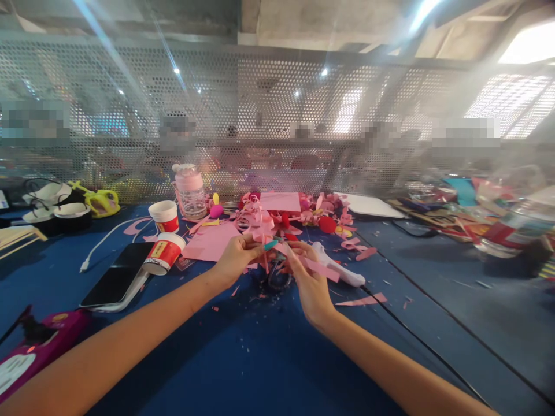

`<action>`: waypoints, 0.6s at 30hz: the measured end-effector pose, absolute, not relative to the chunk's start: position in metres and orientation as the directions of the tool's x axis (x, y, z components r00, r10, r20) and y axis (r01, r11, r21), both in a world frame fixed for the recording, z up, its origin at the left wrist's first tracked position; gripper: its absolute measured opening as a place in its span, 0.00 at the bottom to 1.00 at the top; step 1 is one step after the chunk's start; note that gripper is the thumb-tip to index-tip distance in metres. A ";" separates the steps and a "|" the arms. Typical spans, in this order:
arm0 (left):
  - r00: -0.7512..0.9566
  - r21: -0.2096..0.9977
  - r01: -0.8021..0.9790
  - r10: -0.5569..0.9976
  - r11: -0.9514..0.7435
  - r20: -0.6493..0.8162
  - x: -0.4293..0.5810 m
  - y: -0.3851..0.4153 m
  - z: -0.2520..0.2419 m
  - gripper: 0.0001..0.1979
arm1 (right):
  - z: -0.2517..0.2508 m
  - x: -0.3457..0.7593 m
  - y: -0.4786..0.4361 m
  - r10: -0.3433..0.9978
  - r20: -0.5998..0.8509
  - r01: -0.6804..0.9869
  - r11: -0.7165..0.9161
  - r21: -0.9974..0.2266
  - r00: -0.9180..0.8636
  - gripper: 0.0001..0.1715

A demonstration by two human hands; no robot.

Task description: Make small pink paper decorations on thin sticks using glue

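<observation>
My left hand point(236, 263) pinches an upright pink piece with curled strips point(262, 227) over the middle of the blue table. A small teal spot point(270, 245) shows at its fingertips; I cannot make out what it is. My right hand point(311, 283) is closed on a pink strip point(323, 269), whose free end sticks out to the right. The two hands nearly meet at the pink piece. Beneath them, partly hidden, lie dark loops like scissor handles point(280, 278). Just right of my right hand rests a white glue gun point(340, 267) with a black cord.
Behind the hands lie pink sheets point(211, 241) and a heap of pink and red cut pieces point(327, 224). Leftward are paper cups point(165, 253), a phone point(117, 277), a pink-lidded bottle point(189, 193) and a purple device point(47, 346). A perforated screen point(277, 98) stands behind; a clear plastic container point(498, 234) is right.
</observation>
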State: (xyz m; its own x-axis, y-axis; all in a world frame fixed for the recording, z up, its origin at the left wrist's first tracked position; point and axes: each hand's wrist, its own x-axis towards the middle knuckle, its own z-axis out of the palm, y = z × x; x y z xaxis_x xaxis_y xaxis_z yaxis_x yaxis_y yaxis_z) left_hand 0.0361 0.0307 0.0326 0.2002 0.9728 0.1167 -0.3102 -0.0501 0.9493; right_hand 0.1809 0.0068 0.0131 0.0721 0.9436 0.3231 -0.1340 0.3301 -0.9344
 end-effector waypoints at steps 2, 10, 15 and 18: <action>0.206 0.958 -0.284 0.973 -0.042 0.104 0.036 0.031 0.028 0.17 | 0.015 0.184 0.009 0.938 0.329 -0.096 0.340 -0.936 0.112 0.15; 0.198 0.952 -0.305 0.979 0.011 0.052 0.033 0.032 0.006 0.23 | 0.009 0.190 0.016 0.948 0.291 -0.002 0.293 -0.956 0.129 0.15; 0.225 0.953 -0.303 0.973 0.023 0.048 0.030 0.032 -0.004 0.26 | 0.009 0.193 0.016 0.950 0.301 0.051 0.297 -0.953 0.085 0.14; 0.259 0.960 -0.276 0.965 0.036 0.039 0.029 0.032 -0.007 0.29 | 0.011 0.193 0.013 0.947 0.318 0.105 0.312 -0.944 0.045 0.13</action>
State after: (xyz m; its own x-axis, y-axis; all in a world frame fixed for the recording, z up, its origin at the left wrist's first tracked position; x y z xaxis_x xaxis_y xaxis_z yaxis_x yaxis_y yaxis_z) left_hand 0.0290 0.0323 -0.0072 0.2590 0.9651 0.0386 -0.2762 0.0357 0.9604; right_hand 0.1934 0.0135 0.0110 0.0453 0.9469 0.3184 0.1052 0.3125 -0.9441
